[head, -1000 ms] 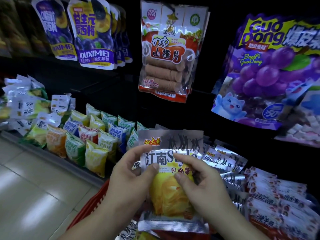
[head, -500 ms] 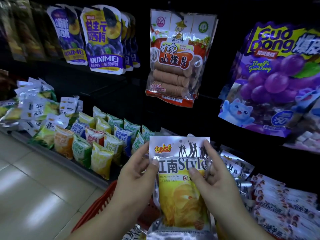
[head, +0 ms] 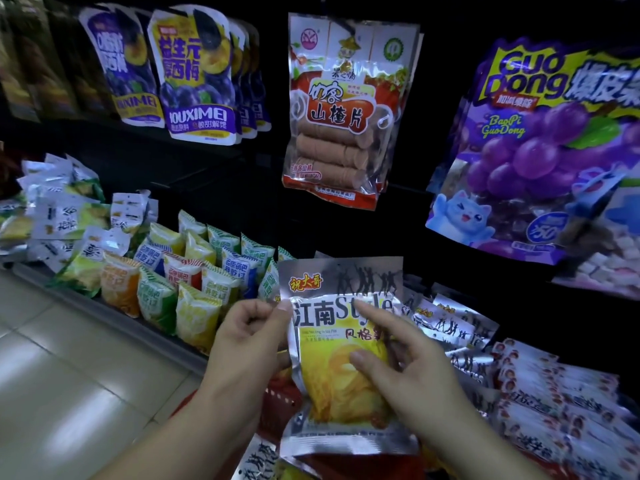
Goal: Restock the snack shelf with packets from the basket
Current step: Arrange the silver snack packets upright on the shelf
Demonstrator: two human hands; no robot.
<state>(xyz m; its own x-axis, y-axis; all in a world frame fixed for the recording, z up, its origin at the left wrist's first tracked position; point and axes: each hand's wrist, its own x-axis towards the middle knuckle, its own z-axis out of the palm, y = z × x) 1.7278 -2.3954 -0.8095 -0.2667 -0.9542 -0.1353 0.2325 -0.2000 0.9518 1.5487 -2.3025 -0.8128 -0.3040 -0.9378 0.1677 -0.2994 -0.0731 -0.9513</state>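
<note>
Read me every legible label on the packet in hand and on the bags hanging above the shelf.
"江南Style": front of the silver packet.
"祝大哥": red logo at the same packet's top left.
"山楂片": red hanging bag.
"GuoDong" and "BaoPi GuoDong": purple grape bag.
"OUXIMEI": purple plum pouch.
Small packets on the lower shelf: print too blurred to read.

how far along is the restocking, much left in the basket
Done, apparently: matching silver packets lie on the shelf, right of the held one. In hand: a silver-and-yellow chip packet, pinched by the left hand and held by the right hand, not yet placed. Left: the red basket below shows a further packet; how many more is hidden.
</note>
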